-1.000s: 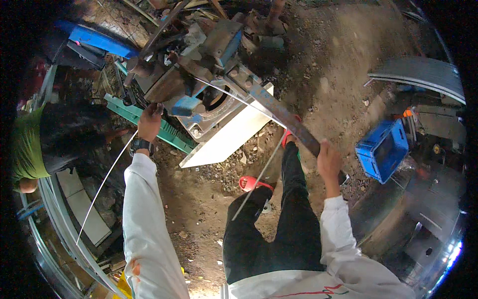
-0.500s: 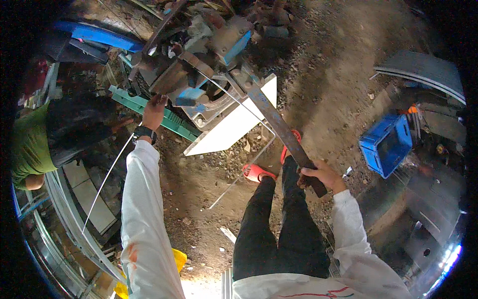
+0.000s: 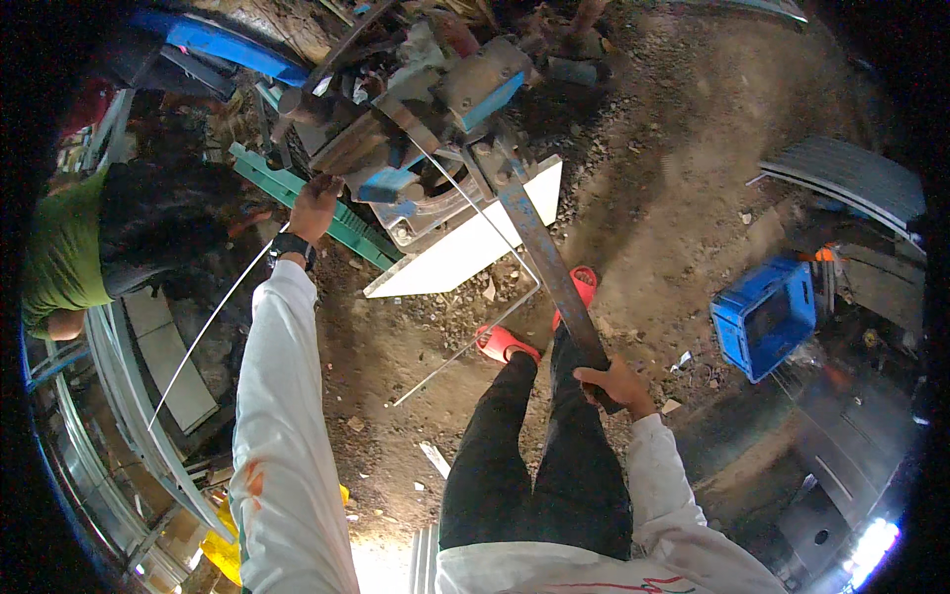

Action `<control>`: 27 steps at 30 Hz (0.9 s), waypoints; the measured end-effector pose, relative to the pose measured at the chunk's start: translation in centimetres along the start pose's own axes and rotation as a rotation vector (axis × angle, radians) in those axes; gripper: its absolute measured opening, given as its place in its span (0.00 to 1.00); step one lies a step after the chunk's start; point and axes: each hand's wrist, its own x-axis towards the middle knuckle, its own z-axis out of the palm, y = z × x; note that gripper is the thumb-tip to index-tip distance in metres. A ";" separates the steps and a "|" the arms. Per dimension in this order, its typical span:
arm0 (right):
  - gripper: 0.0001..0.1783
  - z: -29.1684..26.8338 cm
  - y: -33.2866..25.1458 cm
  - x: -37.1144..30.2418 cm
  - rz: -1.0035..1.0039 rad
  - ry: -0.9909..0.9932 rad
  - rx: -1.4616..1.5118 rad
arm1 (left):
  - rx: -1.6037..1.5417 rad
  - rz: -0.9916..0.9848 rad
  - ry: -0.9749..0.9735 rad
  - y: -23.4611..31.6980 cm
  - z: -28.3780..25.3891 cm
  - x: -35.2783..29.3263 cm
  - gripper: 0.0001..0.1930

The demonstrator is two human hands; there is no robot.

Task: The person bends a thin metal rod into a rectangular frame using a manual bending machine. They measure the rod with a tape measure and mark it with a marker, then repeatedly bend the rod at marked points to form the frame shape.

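My left hand (image 3: 313, 206) is closed around a thin metal rod (image 3: 203, 337), whose free length slants down to the lower left. Its fingers are beside the blue-and-rusty bending machine (image 3: 416, 203). My right hand (image 3: 616, 384) grips the near end of a long flat steel lever (image 3: 546, 252) that pivots at the machine. Under the lever, a thin rod (image 3: 485, 213) comes out of the machine and turns sharply at a corner, its end pointing toward the lower left. Whether both rod lengths are one piece is hidden at the machine.
A white board (image 3: 475, 252) juts out below the machine, with a green metal rail (image 3: 346, 223) at its left. My feet wear red clogs (image 3: 507, 343). A blue crate (image 3: 757, 322) stands at right. At left is another person in a green shirt (image 3: 74, 243), near long metal profiles (image 3: 139, 396).
The lever's handle end has swung left, toward my legs, with my right hand on it. The bent rod's free end has shifted slightly left. My left hand keeps its hold.
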 end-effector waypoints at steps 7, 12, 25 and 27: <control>0.17 3.9 -1.9 -1.4 -0.041 -0.047 0.138 | 0.131 0.085 0.030 -3.8 -1.8 -0.4 0.23; 0.17 5.5 -1.4 -1.5 -0.051 -0.009 0.213 | -0.093 -0.182 0.048 -1.2 -0.2 0.1 0.24; 0.19 9.2 0.6 -0.8 -0.066 0.018 0.375 | 0.001 -0.121 0.062 1.0 0.7 0.5 0.22; 0.20 9.8 -0.3 -1.3 -0.064 -0.023 0.393 | -0.011 -0.127 0.046 -0.5 -0.3 0.1 0.22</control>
